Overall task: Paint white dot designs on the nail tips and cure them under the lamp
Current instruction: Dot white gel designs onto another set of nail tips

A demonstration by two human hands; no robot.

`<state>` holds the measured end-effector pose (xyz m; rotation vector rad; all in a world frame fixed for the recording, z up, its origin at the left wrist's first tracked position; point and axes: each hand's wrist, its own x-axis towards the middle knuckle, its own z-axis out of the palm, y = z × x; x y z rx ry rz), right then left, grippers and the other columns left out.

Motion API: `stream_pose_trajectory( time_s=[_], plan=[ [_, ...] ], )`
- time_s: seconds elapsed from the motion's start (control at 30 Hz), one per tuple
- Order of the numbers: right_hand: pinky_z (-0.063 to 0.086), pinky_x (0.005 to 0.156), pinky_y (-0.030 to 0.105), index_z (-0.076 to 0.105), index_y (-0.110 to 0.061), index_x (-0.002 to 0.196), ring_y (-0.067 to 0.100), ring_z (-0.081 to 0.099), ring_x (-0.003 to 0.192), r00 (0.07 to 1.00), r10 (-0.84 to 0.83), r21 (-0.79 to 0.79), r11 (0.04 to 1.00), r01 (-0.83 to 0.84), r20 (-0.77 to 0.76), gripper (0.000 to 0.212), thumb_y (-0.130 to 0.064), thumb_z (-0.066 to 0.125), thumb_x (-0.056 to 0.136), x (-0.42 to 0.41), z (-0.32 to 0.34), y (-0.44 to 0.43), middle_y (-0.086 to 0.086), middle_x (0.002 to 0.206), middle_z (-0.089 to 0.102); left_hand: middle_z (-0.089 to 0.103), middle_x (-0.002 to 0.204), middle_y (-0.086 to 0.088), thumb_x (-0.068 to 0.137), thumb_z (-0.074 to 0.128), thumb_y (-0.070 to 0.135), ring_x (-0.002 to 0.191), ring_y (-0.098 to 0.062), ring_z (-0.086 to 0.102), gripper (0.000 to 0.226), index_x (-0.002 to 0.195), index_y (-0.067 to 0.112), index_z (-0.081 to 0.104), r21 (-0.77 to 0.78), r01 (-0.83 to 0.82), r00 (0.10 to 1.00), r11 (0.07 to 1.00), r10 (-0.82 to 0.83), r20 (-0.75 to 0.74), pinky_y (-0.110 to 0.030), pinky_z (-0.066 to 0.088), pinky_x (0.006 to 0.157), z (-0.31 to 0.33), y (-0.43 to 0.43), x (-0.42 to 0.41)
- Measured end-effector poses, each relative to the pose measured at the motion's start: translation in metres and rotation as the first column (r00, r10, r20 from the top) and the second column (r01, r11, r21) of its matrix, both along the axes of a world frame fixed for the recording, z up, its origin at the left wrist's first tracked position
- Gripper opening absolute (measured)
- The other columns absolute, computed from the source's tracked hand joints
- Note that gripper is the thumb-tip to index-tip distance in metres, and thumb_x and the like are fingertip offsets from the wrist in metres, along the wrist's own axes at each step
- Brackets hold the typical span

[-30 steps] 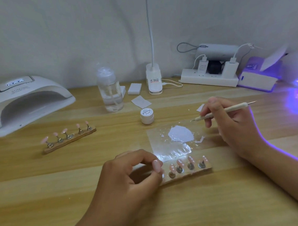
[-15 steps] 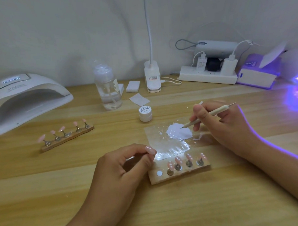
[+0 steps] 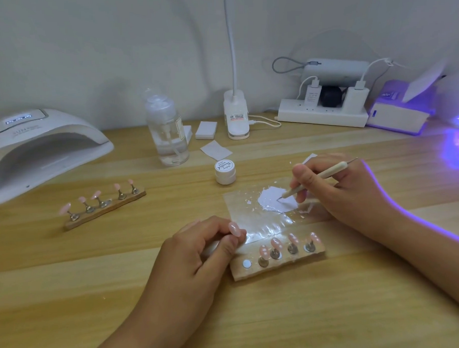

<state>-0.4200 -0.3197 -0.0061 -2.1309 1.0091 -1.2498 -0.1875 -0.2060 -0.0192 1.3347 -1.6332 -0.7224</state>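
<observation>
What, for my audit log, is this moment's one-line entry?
right hand: dotting tool tip in white paint | left hand: pinches pink nail tip

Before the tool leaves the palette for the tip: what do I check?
1. Right hand grips dotting tool: ok.
2. Tool point touches white paint on the film: ok.
3. Paint loaded on the point: cannot tell, too small.
4. Left hand pinches nail tip, top face showing: ok.
5. Free slot on near holder for its return: ok, leftmost one bare.
6. Curing lamp powered: ok, display lit.
</observation>
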Motion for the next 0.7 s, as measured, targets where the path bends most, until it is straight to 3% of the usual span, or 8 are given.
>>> stream_pose_trajectory(
  time_s=[0.13,0.33,0.57,0.7],
  plan=[
    [0.049,0.064,0.018,0.071,-0.019,0.071,0.013,0.066,0.064,1.000,-0.002,0.002,1.000,0.002,0.004,0.032,-0.031,0.056,0.097,-0.0005,0.0000,0.0007,-0.005,0.061,0.066,0.074,0.095,0.020,0.088,0.057,0.037,0.103,-0.015,0.069,0.010,0.091,0.039,0.066,0.011,-0.001,1.000,1.000,0.001,-0.004,-0.046,0.051,0.095,-0.0002,0.0000,-0.0005],
    [0.048,0.063,0.018,0.071,-0.017,0.071,0.014,0.065,0.064,1.000,0.002,0.017,1.000,-0.002,-0.002,0.032,-0.030,0.056,0.097,0.0001,0.0006,0.0010,-0.004,0.061,0.066,0.074,0.092,0.022,0.089,0.056,0.038,0.108,-0.010,0.066,0.009,0.091,0.040,0.065,0.007,0.007,1.000,1.000,-0.007,0.014,-0.043,0.050,0.097,-0.0002,-0.0005,0.0000],
    [0.049,0.064,0.019,0.070,-0.020,0.070,0.013,0.066,0.065,1.000,-0.016,0.032,0.999,0.016,0.006,0.032,-0.033,0.056,0.096,0.0003,0.0004,0.0014,-0.004,0.061,0.066,0.074,0.095,0.020,0.090,0.056,0.037,0.103,-0.016,0.068,0.010,0.092,0.039,0.066,0.007,0.004,1.000,1.000,-0.004,0.006,-0.047,0.051,0.095,-0.0002,-0.0003,-0.0006],
    [0.044,0.062,0.011,0.069,-0.018,0.069,0.010,0.064,0.064,1.000,-0.025,0.018,1.000,0.024,0.013,0.034,-0.032,0.056,0.097,0.0001,0.0001,0.0005,-0.005,0.059,0.065,0.074,0.096,0.020,0.089,0.057,0.040,0.102,-0.014,0.069,0.009,0.091,0.038,0.066,0.016,0.008,1.000,1.000,-0.008,-0.015,-0.047,0.049,0.098,-0.0001,0.0000,-0.0014]
  ],
)
